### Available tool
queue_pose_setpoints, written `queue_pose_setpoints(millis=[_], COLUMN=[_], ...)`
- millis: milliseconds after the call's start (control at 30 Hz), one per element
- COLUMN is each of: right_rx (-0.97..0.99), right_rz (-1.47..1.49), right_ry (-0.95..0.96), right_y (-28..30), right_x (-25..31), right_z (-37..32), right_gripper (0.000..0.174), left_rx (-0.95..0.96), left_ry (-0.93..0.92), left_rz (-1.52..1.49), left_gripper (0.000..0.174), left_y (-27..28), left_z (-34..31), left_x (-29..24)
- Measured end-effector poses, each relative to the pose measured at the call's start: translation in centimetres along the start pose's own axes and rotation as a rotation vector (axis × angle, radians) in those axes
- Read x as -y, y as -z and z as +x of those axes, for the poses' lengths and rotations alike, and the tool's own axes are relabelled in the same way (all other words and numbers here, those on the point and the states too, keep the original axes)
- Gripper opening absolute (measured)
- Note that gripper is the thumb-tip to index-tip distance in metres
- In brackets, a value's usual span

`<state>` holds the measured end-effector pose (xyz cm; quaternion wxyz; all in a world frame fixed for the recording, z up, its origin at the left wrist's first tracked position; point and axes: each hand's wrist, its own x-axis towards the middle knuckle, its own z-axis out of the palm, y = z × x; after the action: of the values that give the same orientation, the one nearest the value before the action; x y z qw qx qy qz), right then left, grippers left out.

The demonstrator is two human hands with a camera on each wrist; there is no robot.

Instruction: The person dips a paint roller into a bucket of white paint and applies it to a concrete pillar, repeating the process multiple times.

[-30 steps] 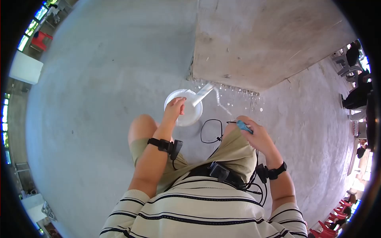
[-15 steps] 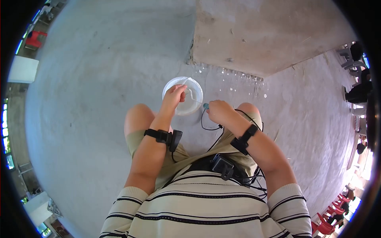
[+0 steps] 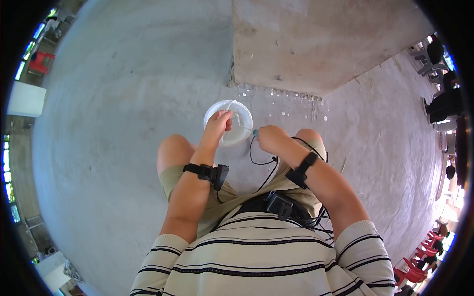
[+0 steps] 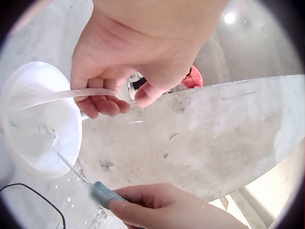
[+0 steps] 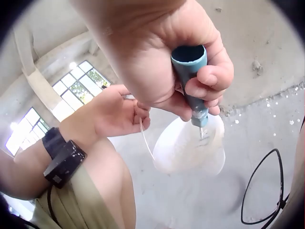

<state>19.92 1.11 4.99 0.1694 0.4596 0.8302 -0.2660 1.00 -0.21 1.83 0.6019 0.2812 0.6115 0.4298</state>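
A white bucket (image 3: 208,114) stands on the floor in front of the person. Over its left side the left hand (image 3: 217,128) holds a thin white strip (image 4: 55,97) with curled fingers; the strip runs down toward the bucket (image 4: 71,148). At the bucket's right, the right hand (image 3: 274,140) grips a tool by its teal handle (image 5: 190,76). From that handle a thin metal shaft (image 4: 71,167) reaches over the bucket's opening, with something whitish at its tip. Whether the tip touches the bucket's inside cannot be told.
A concrete block (image 3: 316,44) rises beyond the bucket, white flecks (image 3: 285,94) along its base. A looped black cable (image 3: 252,150) lies between the knees and bucket. Red chairs (image 3: 412,271) and seated people are at the far right, a white box (image 3: 27,98) far left.
The right hand has come from over the right knee to the bucket's right side with the teal-handled tool. A white bar slanting over the bucket a second ago no longer shows. The left hand has hardly moved.
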Motion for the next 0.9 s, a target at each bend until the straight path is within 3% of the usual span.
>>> queue_pose_setpoints(millis=[167, 233, 467, 533, 900], right_rx=[-0.133, 0.21, 0.353, 0.364, 0.39], right_rz=[0.186, 0.739, 1.11, 1.355, 1.635], right_ry=[0.011, -0.198, -0.18, -0.186, -0.199], right_y=[-0.7, 0.3, -2.5, -2.9, -4.0], right_x=[-4.3, -5.4, -8.7, -9.2, -9.6], right_z=[-2.4, -3.5, -4.9, -5.2, -7.0], right_gripper=[0.026, 0.028, 0.03, 0.024, 0.026], left_rx=[-0.019, -0.017, -0.049, -0.062, -0.026], left_ry=[0.014, 0.038, 0.082, 0.082, 0.055], left_rz=[-0.034, -0.117, -0.156, -0.144, -0.169], left_gripper=[0.028, 0.032, 0.04, 0.043, 0.046], left_y=[0.1, 0.6, 0.8, 1.0, 1.0], left_z=[-0.1, 0.3, 0.5, 0.4, 0.4], left_x=[-0.4, -0.2, -0.3, -0.6, -0.8])
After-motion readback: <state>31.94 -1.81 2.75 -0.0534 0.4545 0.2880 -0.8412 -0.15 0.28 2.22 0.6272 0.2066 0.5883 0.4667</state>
